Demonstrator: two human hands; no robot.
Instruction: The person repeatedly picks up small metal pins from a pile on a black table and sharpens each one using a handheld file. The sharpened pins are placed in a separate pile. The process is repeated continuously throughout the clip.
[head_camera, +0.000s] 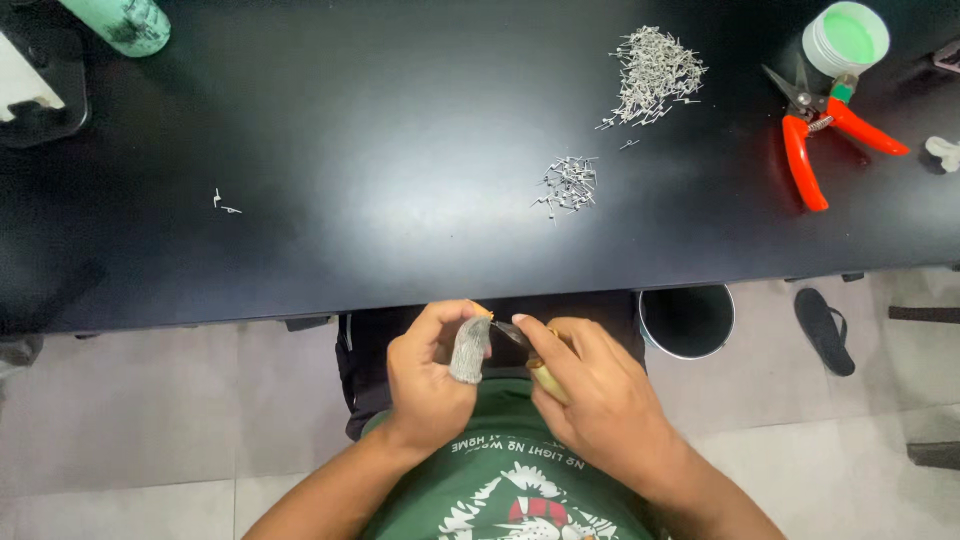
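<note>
My left hand (432, 375) is held in front of my chest, below the table edge, with a grey knitted finger cot (469, 351) on its thumb. Its fingertips pinch a tiny piece at the tip of a small tool. My right hand (595, 400) grips that tool (535, 362), which has a dark metal blade and a yellowish handle. The blade tip meets my left fingertips. Both hands touch over my green shirt.
On the black table (350, 180) lie a large pile of small metal pins (655, 75), a smaller pile (570, 185), two stray pins (225, 203), red-handled shears (815, 135), a green-lidded round tub (846, 38) and a green bottle (125, 22). A bin (687, 320) and a sandal (825, 330) sit on the floor.
</note>
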